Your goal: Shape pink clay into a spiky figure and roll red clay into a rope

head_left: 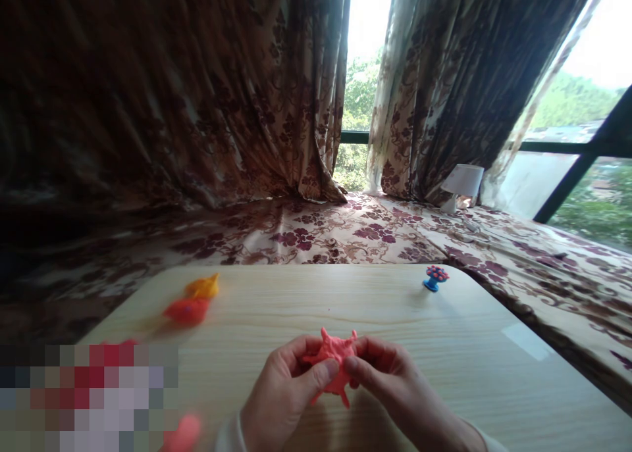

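Observation:
Both hands hold a piece of coral-pink modelling clay (340, 384) just above the near middle of the table. It has a flattened body with several thin points sticking out around its edge. My left hand (289, 389) grips its left side, with the thumb lying across the front. The right side is pinched by my right hand (390, 376), its thumb pressed near the middle of the piece. Most of the fingers behind the clay are hidden.
The pale wooden table (276, 294) carries a blue mushroom-like figure (435, 278) with pink dots at back right. A yellow clay lump (203, 285) and a red one (186, 311) sit at left. Pink clay (185, 432) lies near front left, beside a pixelated patch. A lamp (463, 181) stands behind.

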The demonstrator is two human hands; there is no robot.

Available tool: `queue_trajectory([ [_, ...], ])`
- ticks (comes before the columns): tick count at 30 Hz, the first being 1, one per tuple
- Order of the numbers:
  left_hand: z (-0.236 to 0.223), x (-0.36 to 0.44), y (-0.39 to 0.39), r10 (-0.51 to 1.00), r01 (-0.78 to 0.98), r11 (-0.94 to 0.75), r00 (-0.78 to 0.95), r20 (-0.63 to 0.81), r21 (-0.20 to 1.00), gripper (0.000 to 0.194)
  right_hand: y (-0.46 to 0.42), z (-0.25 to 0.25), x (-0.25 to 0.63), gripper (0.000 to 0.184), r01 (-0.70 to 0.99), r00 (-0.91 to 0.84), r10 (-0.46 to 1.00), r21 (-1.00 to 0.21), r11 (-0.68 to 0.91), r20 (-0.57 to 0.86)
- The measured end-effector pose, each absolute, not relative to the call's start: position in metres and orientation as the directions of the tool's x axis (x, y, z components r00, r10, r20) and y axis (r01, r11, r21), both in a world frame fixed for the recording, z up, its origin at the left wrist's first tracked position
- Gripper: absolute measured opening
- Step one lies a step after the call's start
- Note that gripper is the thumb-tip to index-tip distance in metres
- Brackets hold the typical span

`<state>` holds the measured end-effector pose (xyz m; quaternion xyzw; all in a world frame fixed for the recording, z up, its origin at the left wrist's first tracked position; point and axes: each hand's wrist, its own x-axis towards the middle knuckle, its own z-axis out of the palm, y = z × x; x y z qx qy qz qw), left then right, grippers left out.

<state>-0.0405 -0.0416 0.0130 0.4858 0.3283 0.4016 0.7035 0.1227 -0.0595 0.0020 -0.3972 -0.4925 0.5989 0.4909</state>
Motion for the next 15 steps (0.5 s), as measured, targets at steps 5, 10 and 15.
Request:
queue_trajectory([
  [5,0.0125,-0.0408,-0.0412,0.872,-0.254,0.244,0.479,-0.098,0.936,0.024,-0.0597,0.0068,0.1226,0.029,-0.196,-0.214,0.976,-0.977,-0.080,-0.037],
  [10,0.0123,-0.0405,-0.0424,0.876,-0.219,0.257,0.464,-0.132,0.941,0.025,-0.0595,0.0114,0.1269,0.029,-0.147,-0.093,0.993,-0.985,-0.087,-0.074],
  [15,0.0110,-0.0396,-0.0423,0.869,-0.186,0.249,0.475,-0.135,0.950,0.030,-0.0573,0.0100,0.1287,0.029,-0.101,-0.047,0.999,-0.995,0.002,0.007],
])
